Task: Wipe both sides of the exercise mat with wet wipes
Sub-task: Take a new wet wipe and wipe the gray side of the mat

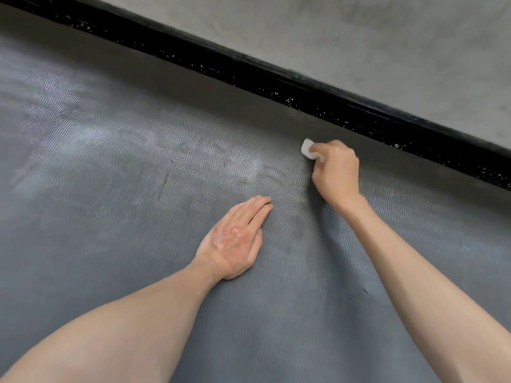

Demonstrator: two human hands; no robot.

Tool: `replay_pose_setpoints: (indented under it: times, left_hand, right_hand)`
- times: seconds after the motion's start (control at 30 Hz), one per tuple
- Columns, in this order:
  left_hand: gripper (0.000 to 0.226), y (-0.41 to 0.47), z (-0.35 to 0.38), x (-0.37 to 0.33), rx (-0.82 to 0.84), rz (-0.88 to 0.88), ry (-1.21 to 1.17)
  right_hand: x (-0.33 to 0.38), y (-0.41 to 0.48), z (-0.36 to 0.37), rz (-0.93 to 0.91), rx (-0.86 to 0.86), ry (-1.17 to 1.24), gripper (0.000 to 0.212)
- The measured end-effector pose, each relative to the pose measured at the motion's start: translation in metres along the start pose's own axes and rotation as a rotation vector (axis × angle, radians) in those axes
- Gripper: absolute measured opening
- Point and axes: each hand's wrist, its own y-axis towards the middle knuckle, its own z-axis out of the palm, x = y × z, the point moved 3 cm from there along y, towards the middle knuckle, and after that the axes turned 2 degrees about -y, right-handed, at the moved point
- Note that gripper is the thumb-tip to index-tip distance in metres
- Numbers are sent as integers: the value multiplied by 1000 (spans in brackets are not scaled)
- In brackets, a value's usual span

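Note:
A dark grey exercise mat (116, 167) with a fine wavy ribbed texture fills most of the view, with wet-looking sheen across its middle. My right hand (336, 171) is closed around a folded white wet wipe (307, 149) and presses it on the mat close to the far edge. My left hand (235, 239) lies flat on the mat, palm down, fingers together and pointing away from me, a short way left and nearer than the right hand. Both bare forearms reach in from the bottom of the view.
A black speckled skirting strip (276, 87) runs diagonally along the mat's far edge. Above it rises a rough grey concrete wall (387, 42). The mat extends left and toward me beyond the frame.

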Motion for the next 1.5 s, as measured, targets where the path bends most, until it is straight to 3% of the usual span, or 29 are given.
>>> replay_pose_setpoints:
  times: [0.13,0.4,0.57,0.73,0.9,1.1,1.3,1.5]
  left_hand:
    - [51,0,-2,-1,-8,11,-20]
    - [51,1,-3,-2,-14,15,-28]
    - [51,1,-4,-1,-5,6,-21]
    - [52,2,-3,-2,8,7,-11]
    - [52,1,-2,-2,16,1,3]
    - [52,1,-2,-1,7,1,3]
    - [52,1,-1,-1,5,7,-1]
    - [52,2,-2,-1,-3,10,5]
  right_hand:
    - [-4,-24,-6,-172,47,13,31]
    - [-13,31,-5,36,-12,-56,41]
    - [-17,12,-10,-192,72,-55,39]
    - [-23,44,-9,3,-1,-83,39]
    - [-24,16,-5,-192,51,-68,45]
    - [-24,46,-6,-17,31,-80,48]
    - [-26,0,-11,-222,94,-38,38]
    - [-23,32,-9,-18,57,-74,44]
